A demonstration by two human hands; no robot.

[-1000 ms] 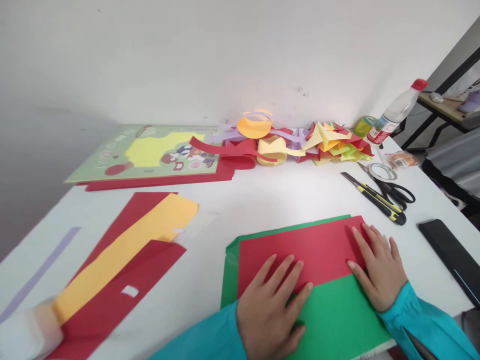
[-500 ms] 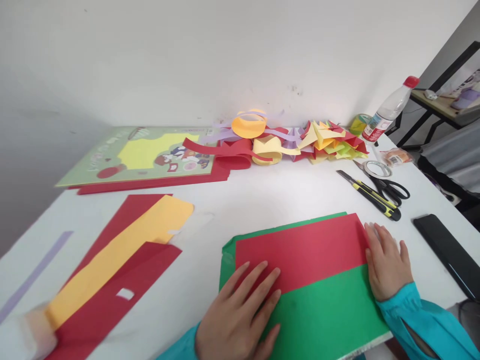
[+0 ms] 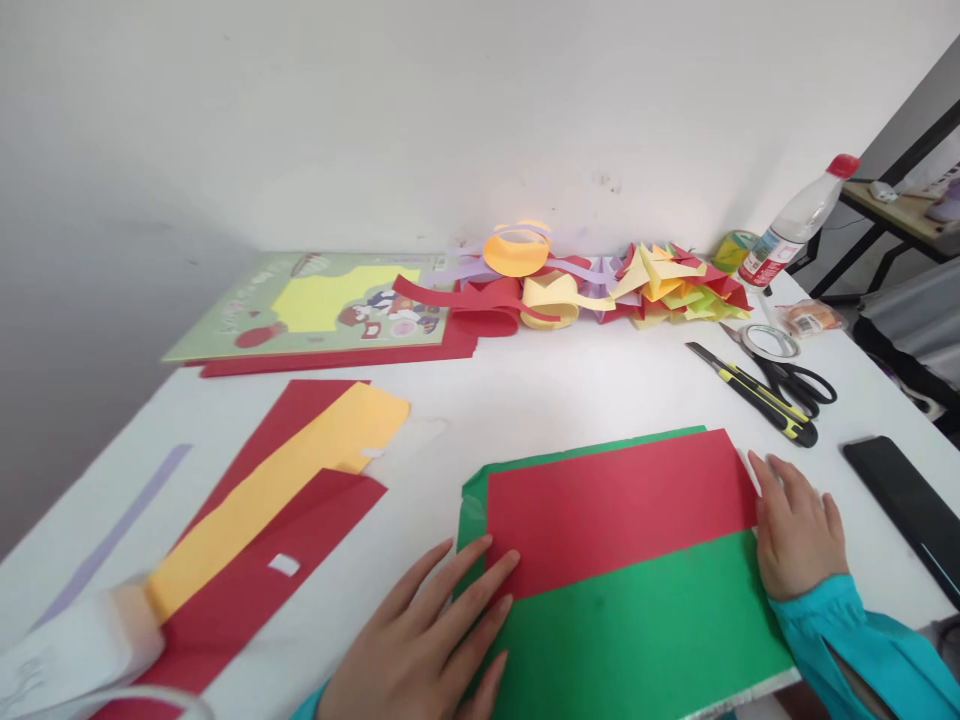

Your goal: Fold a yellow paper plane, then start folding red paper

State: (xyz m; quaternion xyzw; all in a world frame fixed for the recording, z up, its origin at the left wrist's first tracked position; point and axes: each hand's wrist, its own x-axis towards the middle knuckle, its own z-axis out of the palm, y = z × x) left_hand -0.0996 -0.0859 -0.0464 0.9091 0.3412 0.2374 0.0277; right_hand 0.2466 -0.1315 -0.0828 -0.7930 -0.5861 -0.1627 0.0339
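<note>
A red sheet of paper (image 3: 615, 510) lies flat across the upper part of a larger green sheet (image 3: 637, 625). My left hand (image 3: 427, 640) is at their left side, fingers spread, with fingertips resting on the left edge of the red paper and on the green one. At the opposite end, my right hand (image 3: 799, 525) lies against the right edge of both sheets, its fingers stretched out and loosely together. Neither hand grips anything. A bit of the green sheet's upper left corner looks creased.
Left are red paper (image 3: 292, 560), an orange strip (image 3: 292, 480), a purple strip (image 3: 120, 530) and a blurred white object (image 3: 82, 640). A utility knife (image 3: 754, 395), scissors (image 3: 799, 380), tape roll (image 3: 771, 341), black case (image 3: 904, 510) and bottle (image 3: 795, 225) stand right. Paper loops (image 3: 487, 305) line the wall.
My left hand has slid leftward over the red paper to its left edge. My right hand has shifted right, off the paper's face to its right edge. The sheets stay put.
</note>
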